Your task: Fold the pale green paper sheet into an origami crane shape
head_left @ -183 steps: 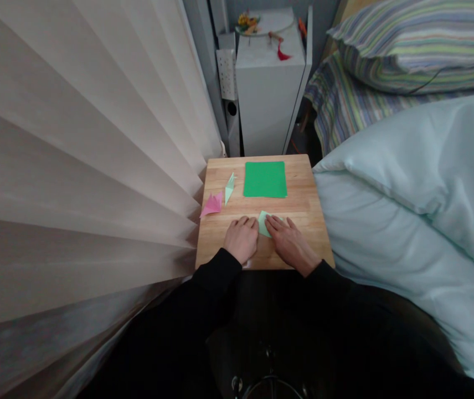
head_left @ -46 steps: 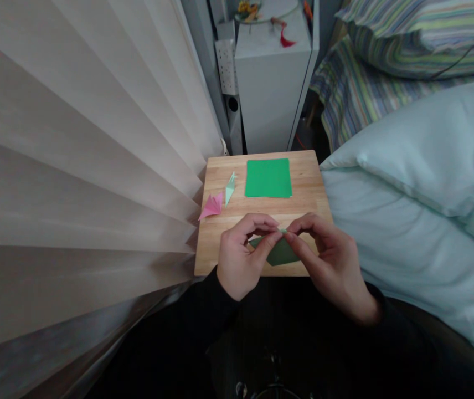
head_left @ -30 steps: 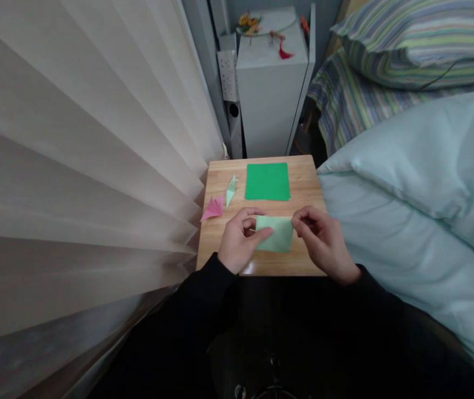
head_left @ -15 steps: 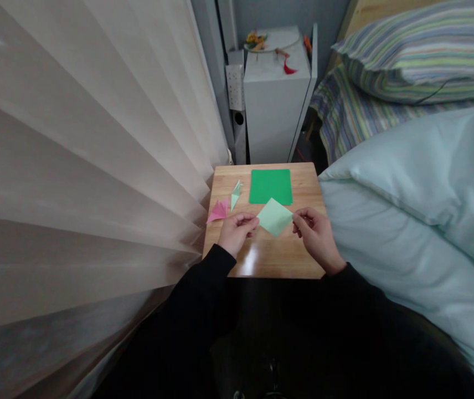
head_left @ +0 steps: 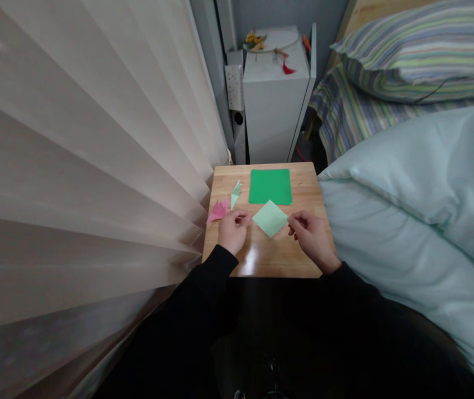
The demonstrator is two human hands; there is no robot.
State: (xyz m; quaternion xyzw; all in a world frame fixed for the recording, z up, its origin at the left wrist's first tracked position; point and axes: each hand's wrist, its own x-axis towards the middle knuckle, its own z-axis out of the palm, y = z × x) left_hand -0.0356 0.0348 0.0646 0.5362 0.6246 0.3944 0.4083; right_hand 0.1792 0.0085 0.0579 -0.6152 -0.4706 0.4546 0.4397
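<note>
The light green paper (head_left: 270,219) was between the two hands, turned so that one corner pointed away from the person and one corner pointed toward the person. Its right corner was at the fingertips of the right hand (head_left: 290,220), which grasped it in a pinch of thumb and fingers. The left hand (head_left: 233,231) was just beside the opposite corner, with its fingers bent and the thumb close to them; whether these fingers touched the paper, I could not tell. The paper was above the wooden table (head_left: 278,260), but I could not see clearly if it was lying on the surface or a little raised.

The far corner of this paper covered, in the view, a small part of the near edge of the dark green paper (head_left: 270,186), which lay flat farther back. Beyond the left hand lay a narrow folded green piece (head_left: 236,195), and near the knuckles of the same hand was a pink folded piece (head_left: 217,210). Both sleeves were black, and they came from the near side.
</note>
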